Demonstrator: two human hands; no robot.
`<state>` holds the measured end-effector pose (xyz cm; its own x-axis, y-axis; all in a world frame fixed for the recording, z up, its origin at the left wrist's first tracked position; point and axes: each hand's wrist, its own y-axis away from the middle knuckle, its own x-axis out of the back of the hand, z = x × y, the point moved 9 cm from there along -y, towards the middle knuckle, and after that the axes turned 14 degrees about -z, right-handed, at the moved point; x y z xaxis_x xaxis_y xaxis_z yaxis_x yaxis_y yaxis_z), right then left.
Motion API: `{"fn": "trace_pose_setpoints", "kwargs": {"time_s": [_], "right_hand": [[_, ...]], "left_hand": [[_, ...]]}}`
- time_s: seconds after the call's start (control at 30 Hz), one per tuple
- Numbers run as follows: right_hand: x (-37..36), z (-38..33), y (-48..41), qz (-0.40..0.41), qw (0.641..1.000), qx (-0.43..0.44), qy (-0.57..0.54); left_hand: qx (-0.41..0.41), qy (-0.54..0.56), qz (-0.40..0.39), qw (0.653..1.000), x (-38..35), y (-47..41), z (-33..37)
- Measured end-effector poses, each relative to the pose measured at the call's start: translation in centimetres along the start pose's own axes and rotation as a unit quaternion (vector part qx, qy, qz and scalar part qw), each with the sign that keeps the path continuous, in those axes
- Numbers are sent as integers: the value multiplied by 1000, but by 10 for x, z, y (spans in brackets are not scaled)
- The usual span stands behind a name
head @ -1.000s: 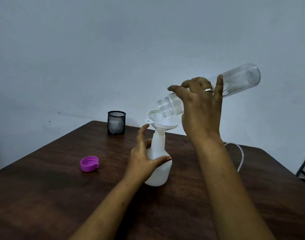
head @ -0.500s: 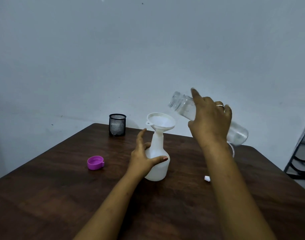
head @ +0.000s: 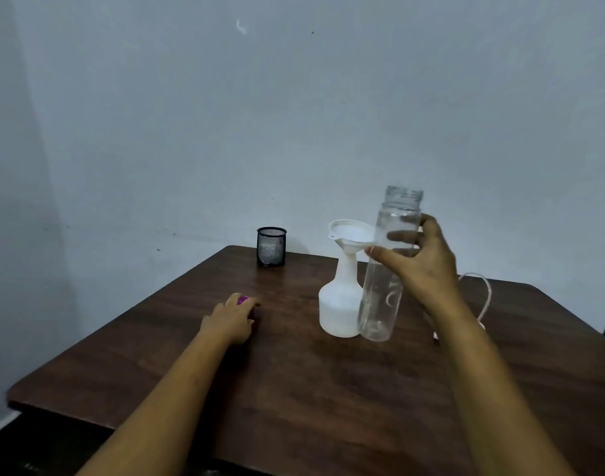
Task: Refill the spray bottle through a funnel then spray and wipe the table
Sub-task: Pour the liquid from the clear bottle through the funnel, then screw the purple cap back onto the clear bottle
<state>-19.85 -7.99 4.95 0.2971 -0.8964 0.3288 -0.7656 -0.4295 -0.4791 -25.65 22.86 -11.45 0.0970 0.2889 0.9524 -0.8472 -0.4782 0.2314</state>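
Note:
A white spray bottle (head: 338,305) without its head stands on the dark wooden table (head: 294,379), with a white funnel (head: 350,233) seated in its neck. My right hand (head: 423,261) grips a clear, empty-looking bottle (head: 386,269) held upright just right of the spray bottle, its base near the tabletop. My left hand (head: 232,319) lies over the purple cap (head: 243,300) to the left, covering most of it; whether it grips the cap is not clear.
A black mesh cup (head: 271,246) stands at the table's far edge. A thin white tube (head: 484,297) curves across the table behind my right arm. The wall rises just behind the table.
My right hand swung the clear bottle from tilted over the funnel to upright beside the spray bottle. My left hand let go of the spray bottle and moved left onto the purple cap.

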Motion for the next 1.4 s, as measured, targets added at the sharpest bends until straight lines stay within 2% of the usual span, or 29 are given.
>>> {"fn": "trace_pose_setpoints", "kwargs": {"time_s": [0.17, 0.3, 0.37, 0.47, 0.53, 0.63, 0.7, 0.8, 0.93, 1.03, 1.13, 1.27, 1.4], "right_hand": [[-18, 23, 8, -75, 996, -21, -36], [-21, 33, 14, -97, 994, -25, -32], [-19, 36, 15, -105, 994, -25, -25], [-17, 42, 17, -118, 993, -23, -15], [-17, 48, 18, -128, 991, -23, -22], [-17, 57, 19, -132, 989, -26, -56], [-17, 61, 17, -130, 989, -27, -67], [-17, 63, 15, -137, 987, -21, -75], [-18, 63, 13, -145, 987, -7, -71], [-15, 64, 12, -146, 987, 1, -65], [-11, 64, 12, -156, 986, 10, -58], [-8, 64, 11, -173, 984, 20, -47], [-10, 63, 10, -194, 980, 28, -30]], "left_hand": [[-23, -39, 27, 999, 6, 2, 12], [-24, -63, 61, 996, 16, 11, 17], [-36, -33, 84, 995, 26, 20, 23], [-98, 62, 169, 979, 54, 48, 43], [-176, 198, 184, 946, 72, 74, 61], [-328, 401, 85, 851, 87, 115, 105], [-386, 443, 45, 808, 96, 138, 134], [-421, 479, 16, 770, 106, 157, 168], [-424, 428, 109, 791, 124, 161, 193], [-391, 302, 216, 842, 133, 154, 202], [-342, 226, 275, 870, 135, 147, 210], [-295, 119, 247, 915, 131, 135, 229], [-250, 31, 240, 938, 138, 129, 241]]}}
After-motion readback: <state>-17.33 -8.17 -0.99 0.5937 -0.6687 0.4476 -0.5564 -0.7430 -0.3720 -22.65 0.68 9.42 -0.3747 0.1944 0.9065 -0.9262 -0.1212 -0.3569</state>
